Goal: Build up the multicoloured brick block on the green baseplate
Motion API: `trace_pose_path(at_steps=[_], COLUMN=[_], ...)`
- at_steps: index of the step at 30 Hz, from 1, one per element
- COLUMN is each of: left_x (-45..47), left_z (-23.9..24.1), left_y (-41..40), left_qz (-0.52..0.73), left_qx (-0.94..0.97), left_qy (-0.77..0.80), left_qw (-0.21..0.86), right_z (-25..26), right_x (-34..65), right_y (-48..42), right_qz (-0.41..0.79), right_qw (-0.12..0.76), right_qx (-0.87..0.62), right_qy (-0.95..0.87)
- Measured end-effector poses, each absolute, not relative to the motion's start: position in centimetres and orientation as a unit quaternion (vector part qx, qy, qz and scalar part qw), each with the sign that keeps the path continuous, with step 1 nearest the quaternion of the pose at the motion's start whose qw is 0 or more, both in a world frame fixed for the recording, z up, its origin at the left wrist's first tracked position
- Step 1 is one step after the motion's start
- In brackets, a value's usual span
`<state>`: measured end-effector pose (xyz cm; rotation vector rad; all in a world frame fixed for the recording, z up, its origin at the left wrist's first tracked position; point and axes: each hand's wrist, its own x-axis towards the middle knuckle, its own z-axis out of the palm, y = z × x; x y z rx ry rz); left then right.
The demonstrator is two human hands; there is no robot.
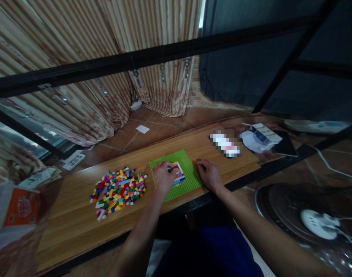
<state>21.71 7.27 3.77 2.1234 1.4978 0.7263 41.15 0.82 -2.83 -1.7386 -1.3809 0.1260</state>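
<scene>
A green baseplate (184, 158) lies on the wooden table (77, 227) in front of me. A small patch of coloured bricks (179, 175) is built on it. My left hand (162, 177) rests on the plate with its fingers pinched at the left edge of the brick patch; what they hold is too small to see. My right hand (209, 174) lies curled on the table at the plate's right edge, its fingers bent with nothing visible in them. A heap of loose coloured bricks (118, 190) lies to the left of the plate.
A blurred white object (225, 145) and a white bag with a printed box (259, 137) lie at the table's right end. A dark tablet (285, 144) is beside them. An orange box (22, 207) stands far left. A fan (305, 219) sits on the floor at right.
</scene>
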Motion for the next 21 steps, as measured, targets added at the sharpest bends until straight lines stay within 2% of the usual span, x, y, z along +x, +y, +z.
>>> trace_pose_path(at_steps=[12, 21], left_x=[21.8, 22.4], left_z=[4.0, 2.6], left_y=[8.4, 9.1], left_qz=[0.262, 0.259], left_qx=[0.766, 0.738], left_qy=[0.547, 0.547], left_qw=[0.212, 0.299], right_z=[-2.9, -3.0], right_x=[41.2, 41.2], right_y=[0.8, 0.8], right_qz=[0.056, 0.045], right_qw=[0.445, 0.45], right_qx=[-0.699, -0.695], right_qy=[-0.558, -0.558])
